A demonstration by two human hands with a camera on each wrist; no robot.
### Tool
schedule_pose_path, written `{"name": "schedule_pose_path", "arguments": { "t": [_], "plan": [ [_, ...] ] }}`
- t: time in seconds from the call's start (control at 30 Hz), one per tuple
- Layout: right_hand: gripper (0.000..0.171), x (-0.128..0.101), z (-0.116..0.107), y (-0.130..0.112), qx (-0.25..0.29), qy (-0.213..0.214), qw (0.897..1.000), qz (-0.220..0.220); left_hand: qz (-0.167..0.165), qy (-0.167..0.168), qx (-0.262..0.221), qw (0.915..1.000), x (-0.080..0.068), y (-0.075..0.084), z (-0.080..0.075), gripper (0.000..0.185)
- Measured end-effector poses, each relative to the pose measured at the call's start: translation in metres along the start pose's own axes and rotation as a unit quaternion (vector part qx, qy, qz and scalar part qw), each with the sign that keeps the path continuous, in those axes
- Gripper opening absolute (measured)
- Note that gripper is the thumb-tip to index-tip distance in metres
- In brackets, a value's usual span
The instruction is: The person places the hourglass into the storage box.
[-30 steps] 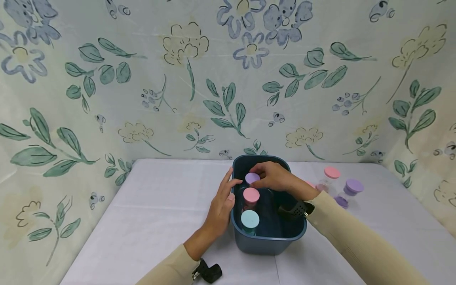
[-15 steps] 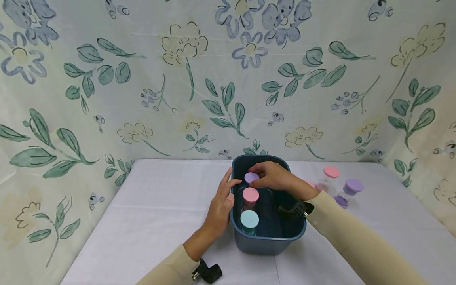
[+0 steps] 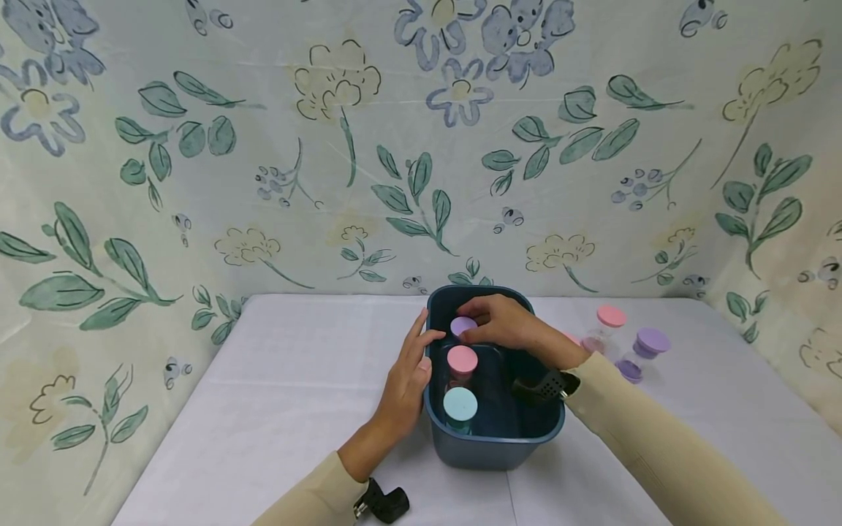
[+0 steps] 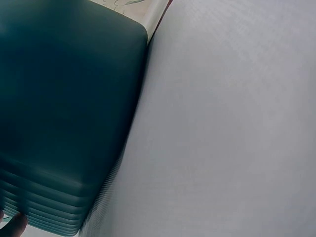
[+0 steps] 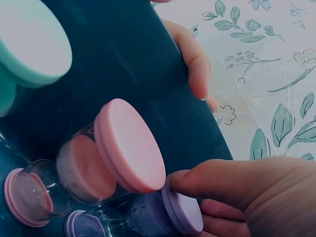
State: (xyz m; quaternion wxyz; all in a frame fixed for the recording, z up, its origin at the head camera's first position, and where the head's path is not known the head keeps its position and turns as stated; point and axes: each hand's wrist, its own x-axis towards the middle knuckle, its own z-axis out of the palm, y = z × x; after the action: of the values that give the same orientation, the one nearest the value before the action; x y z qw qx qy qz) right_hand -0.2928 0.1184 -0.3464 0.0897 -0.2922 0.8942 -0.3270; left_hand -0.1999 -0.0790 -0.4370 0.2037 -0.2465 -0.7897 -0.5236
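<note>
In the head view, a dark blue bin (image 3: 490, 451) stands mid-table. My left hand (image 3: 403, 383) rests against its left wall, fingers extended and spread, one reaching over the rim. My right hand (image 3: 503, 323) reaches inside and pinches the lilac cap of a purple sand timer (image 3: 463, 326) at the far left. The right wrist view shows the thumb (image 5: 212, 185) on that cap; the other fingers are partly hidden. Nearer in the row stand a pink sand timer (image 3: 462, 360) and a mint-capped sand timer (image 3: 460, 404), apart from the fingers.
Right of the bin, a pink-capped sand timer (image 3: 611, 317) and a purple sand timer (image 3: 652, 342) stand on the white tablecloth (image 3: 296, 380). Another pink cap (image 3: 572, 339) shows partly behind my right wrist. A floral curtain (image 3: 368, 168) hangs behind the table.
Almost nothing moves: the right hand keeps its pinch on the purple sand timer and the left hand stays on the bin. The head view shifts slightly.
</note>
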Motion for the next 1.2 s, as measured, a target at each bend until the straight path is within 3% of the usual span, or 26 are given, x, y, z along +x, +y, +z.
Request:
{"name": "schedule_pose_path", "arguments": {
  "t": [0.63,1.2],
  "plan": [
    [0.046,0.0014,-0.0034,0.0005,0.079,0.042,0.996,-0.002,-0.004,0.001,-0.001,1.0,0.0012,0.0012,0.0006,0.042],
    [0.044,-0.0081,-0.0083,-0.0033,0.102,0.078,0.992,0.004,0.005,0.002,-0.007,1.0,-0.0033,-0.0003,0.0011,0.043]
  ]
}}
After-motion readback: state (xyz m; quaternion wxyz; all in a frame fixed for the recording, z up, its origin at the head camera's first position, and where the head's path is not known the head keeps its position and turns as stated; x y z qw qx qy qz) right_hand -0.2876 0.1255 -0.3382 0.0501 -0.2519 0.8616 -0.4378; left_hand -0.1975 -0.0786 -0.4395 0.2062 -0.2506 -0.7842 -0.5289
